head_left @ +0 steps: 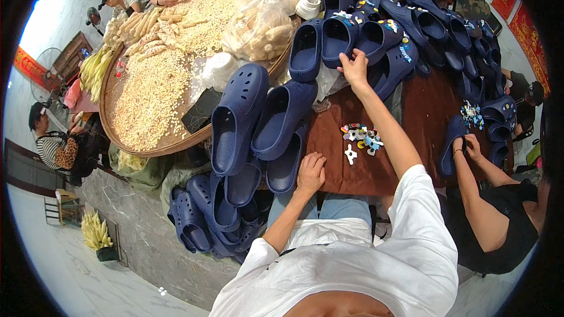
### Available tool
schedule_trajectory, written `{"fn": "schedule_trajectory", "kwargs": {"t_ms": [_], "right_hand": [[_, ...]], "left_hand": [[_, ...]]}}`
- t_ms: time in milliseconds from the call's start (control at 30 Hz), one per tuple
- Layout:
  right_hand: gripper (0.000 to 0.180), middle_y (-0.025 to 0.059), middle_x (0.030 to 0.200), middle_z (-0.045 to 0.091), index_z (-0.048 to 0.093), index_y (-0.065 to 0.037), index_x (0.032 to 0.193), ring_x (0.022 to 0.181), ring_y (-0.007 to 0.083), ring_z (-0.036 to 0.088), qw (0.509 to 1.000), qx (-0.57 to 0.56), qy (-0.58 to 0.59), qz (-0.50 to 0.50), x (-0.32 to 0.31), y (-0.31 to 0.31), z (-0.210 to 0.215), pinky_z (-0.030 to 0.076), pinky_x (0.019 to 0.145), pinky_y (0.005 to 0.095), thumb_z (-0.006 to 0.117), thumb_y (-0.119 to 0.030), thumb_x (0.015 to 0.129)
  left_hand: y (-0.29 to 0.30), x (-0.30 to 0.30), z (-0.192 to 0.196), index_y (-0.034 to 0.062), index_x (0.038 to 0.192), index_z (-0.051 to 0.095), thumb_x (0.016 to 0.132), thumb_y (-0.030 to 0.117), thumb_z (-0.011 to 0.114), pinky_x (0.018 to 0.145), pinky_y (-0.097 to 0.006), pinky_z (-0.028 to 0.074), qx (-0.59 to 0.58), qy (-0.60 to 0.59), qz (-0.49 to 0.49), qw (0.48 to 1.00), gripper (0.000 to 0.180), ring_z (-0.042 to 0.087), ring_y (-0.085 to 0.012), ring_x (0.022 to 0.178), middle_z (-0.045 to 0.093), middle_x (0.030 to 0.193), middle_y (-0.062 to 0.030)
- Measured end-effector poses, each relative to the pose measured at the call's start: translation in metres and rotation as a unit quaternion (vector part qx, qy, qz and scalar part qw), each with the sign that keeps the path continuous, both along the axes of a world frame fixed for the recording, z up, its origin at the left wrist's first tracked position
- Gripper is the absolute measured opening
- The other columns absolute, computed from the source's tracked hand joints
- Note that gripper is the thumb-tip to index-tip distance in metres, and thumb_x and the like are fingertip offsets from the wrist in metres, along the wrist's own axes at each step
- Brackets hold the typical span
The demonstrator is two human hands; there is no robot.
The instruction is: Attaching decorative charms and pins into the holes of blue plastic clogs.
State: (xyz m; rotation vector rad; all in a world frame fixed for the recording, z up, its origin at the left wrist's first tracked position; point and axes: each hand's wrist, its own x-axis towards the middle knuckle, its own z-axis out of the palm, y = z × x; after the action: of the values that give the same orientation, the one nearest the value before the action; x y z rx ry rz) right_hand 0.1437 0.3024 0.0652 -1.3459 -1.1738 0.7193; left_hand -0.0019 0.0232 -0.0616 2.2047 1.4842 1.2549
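My right hand reaches to the far side of the table, its thumb and fingers at the heel of a navy clog. That clog lies in a row of navy clogs, with small coloured charms on its toe. My left hand rests on the brown cloth at the near edge, fingers spread loosely and nothing in them. Between my arms lies a little pile of colourful shoe charms, with one whitish charm apart from it. Plain navy clogs are stacked just left of my left hand.
A large round woven tray at the left holds corn kernels and a plastic bag of cobs. More clogs are heaped at the far right. A co-worker at the right handles a clog near other charms.
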Motion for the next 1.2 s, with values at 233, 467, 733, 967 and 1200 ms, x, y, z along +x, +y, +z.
{"fn": "schedule_trajectory", "kwargs": {"t_ms": [233,467,733,967,1200], "right_hand": [[0.044,0.0184,0.108,0.055,0.054,0.001,0.11,0.096,0.0267,0.055,0.997,-0.019,-0.061,0.051,-0.035,-0.07,-0.032,0.046,0.088,0.0376,0.071,-0.03,0.085],[0.064,0.009,0.086,0.06,0.061,0.005,0.095,0.071,0.0117,0.056,0.978,-0.146,-0.107,0.106,-0.059,-0.026,-0.027,0.044,0.052,0.0267,0.069,-0.057,0.082],[0.06,0.0138,0.096,0.062,0.057,0.008,0.112,0.076,0.0202,0.065,0.955,-0.258,0.052,0.138,-0.072,-0.034,0.008,0.055,0.061,0.03,0.062,-0.043,0.08],[0.045,0.0154,0.106,0.058,0.052,0.005,0.114,0.076,0.0207,0.064,0.912,-0.245,0.234,0.23,-0.061,-0.066,0.021,0.056,0.067,0.0308,0.05,-0.033,0.09],[0.032,0.0111,0.102,0.06,0.05,-0.001,0.114,0.08,0.0203,0.063,0.892,-0.203,0.255,0.314,-0.008,-0.163,0.035,0.055,0.071,0.0326,0.049,-0.026,0.094]], "left_hand": [[-0.004,-0.003,-0.006,0.0021,0.103,0.062,0.07,-0.001,0.063,0.096,-0.044,0.045,0.003,0.001,0.007,1.0,0.033,0.055,-0.035,0.11,0.06,0.111,-0.0147],[-0.001,0.004,0.0,0.0035,0.101,0.065,0.069,-0.003,0.063,0.094,-0.043,0.047,0.015,0.0,0.009,1.0,0.033,0.056,-0.0336,0.108,0.061,0.111,-0.013],[-0.003,0.002,-0.001,0.0034,0.1,0.066,0.07,-0.004,0.063,0.094,-0.042,0.048,0.011,0.007,0.018,1.0,0.032,0.057,-0.0335,0.107,0.062,0.11,-0.0128],[-0.003,0.001,-0.001,0.0028,0.1,0.065,0.069,-0.003,0.062,0.092,-0.042,0.048,0.023,0.011,0.025,0.999,0.031,0.057,-0.0337,0.106,0.062,0.108,-0.0131],[-0.001,0.002,-0.001,0.0031,0.098,0.065,0.069,-0.004,0.061,0.091,-0.042,0.048,0.027,0.009,0.026,0.999,0.03,0.057,-0.0338,0.105,0.062,0.107,-0.0127]]}}
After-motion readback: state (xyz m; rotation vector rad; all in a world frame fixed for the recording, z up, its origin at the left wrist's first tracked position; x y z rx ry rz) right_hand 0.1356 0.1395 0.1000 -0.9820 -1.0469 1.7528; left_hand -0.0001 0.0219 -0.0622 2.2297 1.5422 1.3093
